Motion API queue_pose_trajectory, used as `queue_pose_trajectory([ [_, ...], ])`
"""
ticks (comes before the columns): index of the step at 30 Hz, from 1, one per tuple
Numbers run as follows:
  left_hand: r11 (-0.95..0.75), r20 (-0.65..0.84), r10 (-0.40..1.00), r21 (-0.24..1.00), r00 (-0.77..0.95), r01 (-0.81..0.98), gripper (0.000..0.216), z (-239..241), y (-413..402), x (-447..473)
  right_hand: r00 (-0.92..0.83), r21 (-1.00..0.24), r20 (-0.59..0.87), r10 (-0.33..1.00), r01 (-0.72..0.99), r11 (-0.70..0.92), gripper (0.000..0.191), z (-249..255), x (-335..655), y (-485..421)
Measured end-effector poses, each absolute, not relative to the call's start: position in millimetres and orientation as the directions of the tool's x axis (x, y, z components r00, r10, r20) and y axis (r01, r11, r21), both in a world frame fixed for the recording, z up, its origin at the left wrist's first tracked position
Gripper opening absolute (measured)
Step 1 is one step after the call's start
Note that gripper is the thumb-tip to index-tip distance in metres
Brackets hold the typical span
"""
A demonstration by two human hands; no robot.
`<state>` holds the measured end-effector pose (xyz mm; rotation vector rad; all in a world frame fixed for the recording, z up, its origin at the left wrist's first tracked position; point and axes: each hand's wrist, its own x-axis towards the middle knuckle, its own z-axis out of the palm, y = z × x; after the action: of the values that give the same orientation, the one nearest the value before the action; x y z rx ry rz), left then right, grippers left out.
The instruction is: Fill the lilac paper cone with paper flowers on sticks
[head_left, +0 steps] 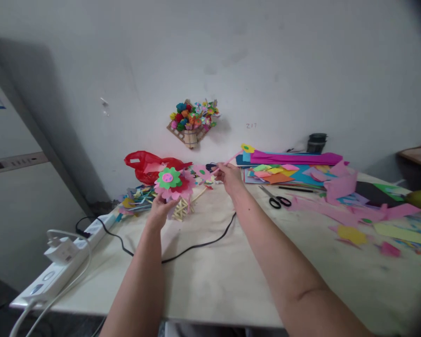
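Observation:
My left hand (160, 210) is closed around a bunch of paper flowers, with a large pink, red and green paper flower (168, 179) on top. Below it is a small lattice basket of pale sticks (180, 210); whether my fingers touch it I cannot tell. Pinched in my right hand (229, 177) is a thin pink stem (233, 158), slanting up to a yellow paper flower with a green centre (247, 148). A pink flower with a green centre (201, 172) shows between the hands; what it is fixed to is unclear.
Black-handled scissors (276, 199) lie right of my right hand, near a black pencil (296, 189). Coloured sheets (298, 158) and pink scraps (340, 187) spread beyond. A red plastic bag (143, 164) sits behind; a black cable (199, 245) crosses the table from a power strip (49, 276).

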<state>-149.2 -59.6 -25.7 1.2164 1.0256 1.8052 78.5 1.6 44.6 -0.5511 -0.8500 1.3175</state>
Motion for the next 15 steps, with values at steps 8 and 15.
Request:
queue_pose_trajectory([
  [8,-0.418,0.373,0.889,0.898,-0.265,-0.14,0.044,-30.2,-58.0,-151.7,-0.037,-0.769,0.265,0.964,-0.611,0.188,0.006,43.5,77.2,1.8],
  [15,-0.417,0.371,0.895,0.894,-0.25,-0.167,0.05,-29.3,-58.1,-151.2,-0.035,-0.674,0.362,0.931,-0.7,0.236,0.012,52.7,82.7,-2.6],
])
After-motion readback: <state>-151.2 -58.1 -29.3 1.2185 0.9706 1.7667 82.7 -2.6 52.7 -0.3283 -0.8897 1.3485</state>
